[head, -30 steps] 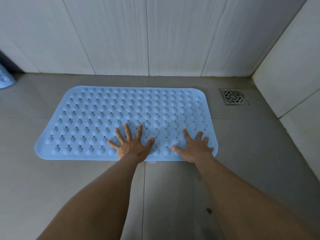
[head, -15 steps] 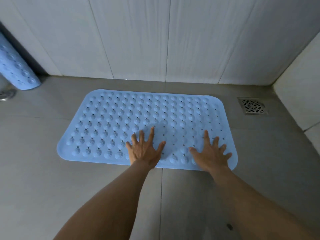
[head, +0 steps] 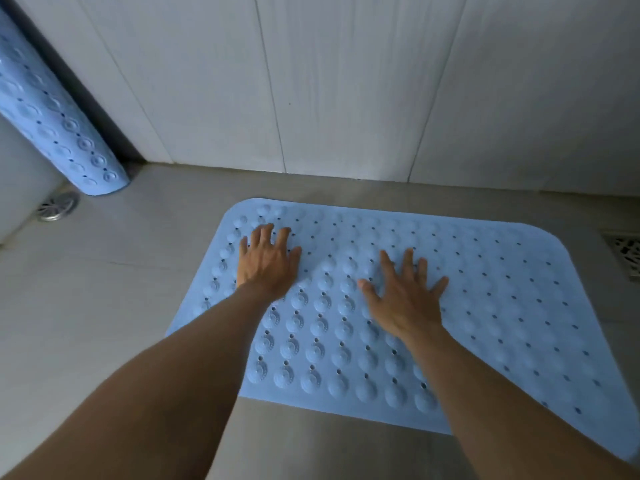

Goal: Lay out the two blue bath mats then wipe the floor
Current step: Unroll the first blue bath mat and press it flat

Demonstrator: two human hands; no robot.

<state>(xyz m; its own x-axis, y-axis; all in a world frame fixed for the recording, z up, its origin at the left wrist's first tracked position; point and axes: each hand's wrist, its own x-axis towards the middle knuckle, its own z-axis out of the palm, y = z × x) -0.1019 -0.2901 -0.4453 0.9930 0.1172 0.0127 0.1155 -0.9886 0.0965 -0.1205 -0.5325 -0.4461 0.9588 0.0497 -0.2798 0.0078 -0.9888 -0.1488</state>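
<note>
A light blue bath mat (head: 502,306) with rows of round bumps and small holes lies flat on the grey tiled floor. My left hand (head: 266,261) presses flat on its far left part, fingers spread. Palm down near the mat's middle lies my right hand (head: 405,299), its fingers spread too. A second blue bath mat (head: 52,112) stands curved and upright against the wall at the far left, its lower edge on the floor.
White wall tiles rise just behind the mat. A round metal drain (head: 57,206) sits on the floor below the standing mat. A square patterned drain grate (head: 627,251) is at the right edge. Grey floor tiles (head: 104,306) stretch to the left and front.
Both hands have slid from the mat's near edge farther onto it, the left toward the far left corner. The view has swung left, showing more of the standing mat.
</note>
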